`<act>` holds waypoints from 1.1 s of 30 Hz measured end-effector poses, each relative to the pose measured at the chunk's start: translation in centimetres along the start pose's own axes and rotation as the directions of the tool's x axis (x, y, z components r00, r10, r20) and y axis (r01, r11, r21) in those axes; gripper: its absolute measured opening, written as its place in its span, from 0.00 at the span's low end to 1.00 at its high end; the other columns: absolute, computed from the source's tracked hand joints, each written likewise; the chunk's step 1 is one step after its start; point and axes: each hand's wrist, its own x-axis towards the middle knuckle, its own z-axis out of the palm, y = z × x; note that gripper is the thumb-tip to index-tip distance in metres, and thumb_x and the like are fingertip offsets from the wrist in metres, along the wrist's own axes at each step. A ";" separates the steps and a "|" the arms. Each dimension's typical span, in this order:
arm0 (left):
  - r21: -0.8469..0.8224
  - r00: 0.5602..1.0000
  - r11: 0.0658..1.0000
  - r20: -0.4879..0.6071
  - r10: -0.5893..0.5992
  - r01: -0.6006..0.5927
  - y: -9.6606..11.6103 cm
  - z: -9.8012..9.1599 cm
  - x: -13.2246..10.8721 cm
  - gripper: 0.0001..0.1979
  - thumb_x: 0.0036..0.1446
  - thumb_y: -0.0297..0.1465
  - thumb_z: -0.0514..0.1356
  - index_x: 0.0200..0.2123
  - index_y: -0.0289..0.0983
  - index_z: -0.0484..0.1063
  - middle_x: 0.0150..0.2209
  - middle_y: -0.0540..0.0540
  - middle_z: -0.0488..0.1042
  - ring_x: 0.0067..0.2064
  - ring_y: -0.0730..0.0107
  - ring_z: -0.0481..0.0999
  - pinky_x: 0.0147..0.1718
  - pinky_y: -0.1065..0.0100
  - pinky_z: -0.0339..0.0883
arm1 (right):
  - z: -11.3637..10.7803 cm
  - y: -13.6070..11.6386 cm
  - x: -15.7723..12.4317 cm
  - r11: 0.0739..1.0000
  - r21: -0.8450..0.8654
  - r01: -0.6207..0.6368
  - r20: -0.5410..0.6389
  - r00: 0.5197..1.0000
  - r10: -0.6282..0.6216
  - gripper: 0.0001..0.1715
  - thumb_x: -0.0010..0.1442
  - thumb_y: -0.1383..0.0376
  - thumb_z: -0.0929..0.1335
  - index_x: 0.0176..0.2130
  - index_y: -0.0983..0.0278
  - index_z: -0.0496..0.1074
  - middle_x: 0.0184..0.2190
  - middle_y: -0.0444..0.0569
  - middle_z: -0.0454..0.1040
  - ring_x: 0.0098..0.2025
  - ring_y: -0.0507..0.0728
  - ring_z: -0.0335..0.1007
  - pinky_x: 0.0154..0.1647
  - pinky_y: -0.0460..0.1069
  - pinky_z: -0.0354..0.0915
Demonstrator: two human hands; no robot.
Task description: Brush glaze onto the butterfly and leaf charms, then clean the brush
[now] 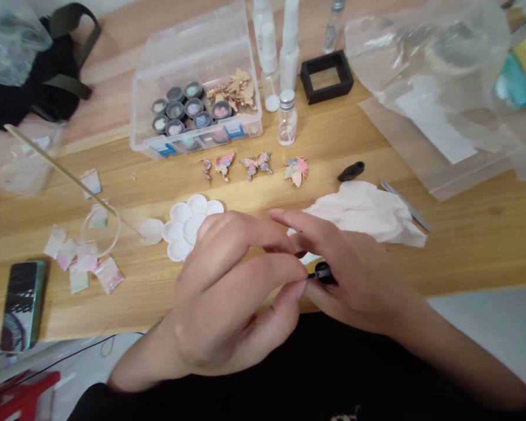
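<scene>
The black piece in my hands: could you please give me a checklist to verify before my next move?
1. Left hand fingertips at the black piece: ok, touching its thin end.
2. Right hand grip: cannot tell, partly hidden.
3. Palette fully visible: not ok, the left hand hides part.
4. Tweezers on the table: ok, beside the cloth.
5. Silver-capped bottle closed: ok.
</scene>
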 end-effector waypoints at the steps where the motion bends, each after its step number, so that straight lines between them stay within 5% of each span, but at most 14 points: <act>1: 0.005 1.000 1.000 0.004 -0.001 0.001 0.0 0.0 0.0 0.10 0.48 0.22 0.64 0.31 0.43 0.76 0.33 0.46 0.79 0.32 0.62 0.78 0.31 0.59 0.71 | 0.0 0.0 0.0 1.000 0.004 -0.005 -0.003 1.000 0.005 0.29 0.57 0.65 0.69 0.57 0.50 0.68 0.42 0.44 0.80 0.42 0.64 0.78 0.42 0.57 0.73; 9: -0.007 0.999 0.999 0.021 0.040 -0.040 -0.2 0.2 0.1 0.02 0.54 0.29 0.62 0.31 0.41 0.75 0.31 0.45 0.77 0.32 0.64 0.77 0.30 0.60 0.71 | -0.1 0.1 -0.1 0.998 0.058 -0.009 0.002 1.000 0.009 0.27 0.59 0.62 0.69 0.58 0.51 0.68 0.41 0.44 0.80 0.40 0.62 0.78 0.41 0.55 0.74; 13: 0.071 0.988 0.993 0.126 0.085 -0.094 -0.4 -0.3 0.7 0.03 0.52 0.29 0.63 0.29 0.37 0.78 0.28 0.43 0.76 0.31 0.64 0.76 0.28 0.62 0.69 | -0.2 0.2 -0.2 0.997 0.072 -0.009 0.022 1.000 0.007 0.28 0.61 0.61 0.68 0.60 0.50 0.66 0.39 0.44 0.80 0.40 0.61 0.79 0.42 0.54 0.74; 20: 0.090 0.994 0.992 0.078 0.083 -0.090 0.0 -0.4 0.2 0.04 0.52 0.25 0.63 0.32 0.40 0.75 0.34 0.47 0.77 0.35 0.68 0.78 0.32 0.63 0.72 | 0.0 0.3 -0.2 0.989 -0.060 0.132 0.045 0.991 -0.130 0.30 0.63 0.65 0.66 0.62 0.55 0.61 0.56 0.44 0.75 0.47 0.59 0.79 0.44 0.53 0.76; 33: 0.084 0.987 0.990 0.127 0.101 -0.112 -0.1 -0.4 0.0 0.08 0.52 0.25 0.64 0.36 0.39 0.69 0.35 0.48 0.74 0.38 0.71 0.76 0.34 0.64 0.71 | 0.1 0.5 -0.3 0.964 -0.178 0.195 0.018 0.981 -0.195 0.31 0.59 0.68 0.65 0.61 0.58 0.61 0.48 0.42 0.79 0.44 0.56 0.79 0.39 0.48 0.75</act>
